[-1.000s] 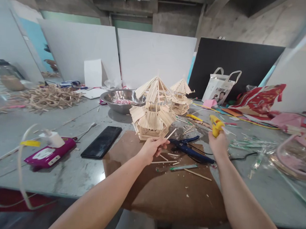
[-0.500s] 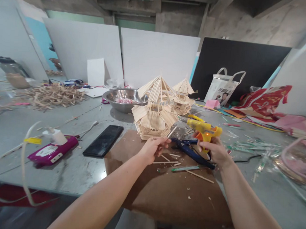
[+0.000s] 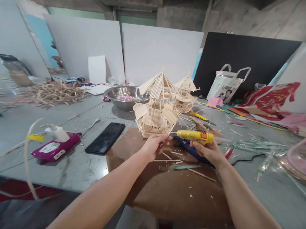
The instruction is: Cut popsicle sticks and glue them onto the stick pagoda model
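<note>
My left hand (image 3: 156, 145) pinches a thin wooden stick (image 3: 173, 128), which points up beside the lower roof of a pavilion model (image 3: 156, 118) built of such sticks. My right hand (image 3: 208, 151) is wrapped around a yellow glue gun (image 3: 195, 136). Its nozzle points left and lies close to the stick; whether they touch I cannot tell. Under the glue gun lie dark blue pliers (image 3: 190, 150), partly covered by my right hand. Loose sticks (image 3: 167, 160) are scattered on the brown board (image 3: 174, 196) below my hands.
Behind the model stand a second stick pavilion (image 3: 184, 99) and a steel bowl (image 3: 115, 98). To the left are a black phone (image 3: 105, 138), a purple power strip (image 3: 56, 147) and a stick pile (image 3: 59, 95). A yellow utility knife (image 3: 200, 117) and a white bag (image 3: 223, 87) are to the right.
The glue gun has turned level and moved left and down, bringing its nozzle to the stick in my left hand. The utility knife behind it now shows more fully.
</note>
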Motion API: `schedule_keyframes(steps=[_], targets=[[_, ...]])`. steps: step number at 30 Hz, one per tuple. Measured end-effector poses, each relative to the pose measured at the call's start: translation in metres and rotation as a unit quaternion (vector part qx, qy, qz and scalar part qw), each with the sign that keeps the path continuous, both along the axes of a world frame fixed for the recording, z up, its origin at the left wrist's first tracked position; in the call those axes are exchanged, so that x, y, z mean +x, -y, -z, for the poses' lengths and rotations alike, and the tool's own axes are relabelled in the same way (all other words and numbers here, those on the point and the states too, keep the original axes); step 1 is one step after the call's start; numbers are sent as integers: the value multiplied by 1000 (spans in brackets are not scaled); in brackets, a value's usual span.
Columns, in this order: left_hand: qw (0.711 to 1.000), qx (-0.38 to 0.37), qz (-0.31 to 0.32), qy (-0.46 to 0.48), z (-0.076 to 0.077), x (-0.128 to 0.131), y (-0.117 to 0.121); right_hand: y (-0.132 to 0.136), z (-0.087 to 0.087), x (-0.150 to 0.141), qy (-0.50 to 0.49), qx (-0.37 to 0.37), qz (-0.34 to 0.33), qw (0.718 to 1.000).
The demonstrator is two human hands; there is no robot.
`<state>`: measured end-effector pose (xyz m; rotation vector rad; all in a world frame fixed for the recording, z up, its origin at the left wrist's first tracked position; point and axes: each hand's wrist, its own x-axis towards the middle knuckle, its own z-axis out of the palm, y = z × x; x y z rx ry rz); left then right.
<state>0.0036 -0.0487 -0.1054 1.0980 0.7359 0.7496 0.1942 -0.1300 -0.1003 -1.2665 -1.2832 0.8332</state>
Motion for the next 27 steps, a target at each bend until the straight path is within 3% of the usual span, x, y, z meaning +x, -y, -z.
schedule_keyframes(steps=[27], targets=[[1000, 11, -3, -11, -3, 1, 2, -5, 4, -3, -36, -8, 22, 999]])
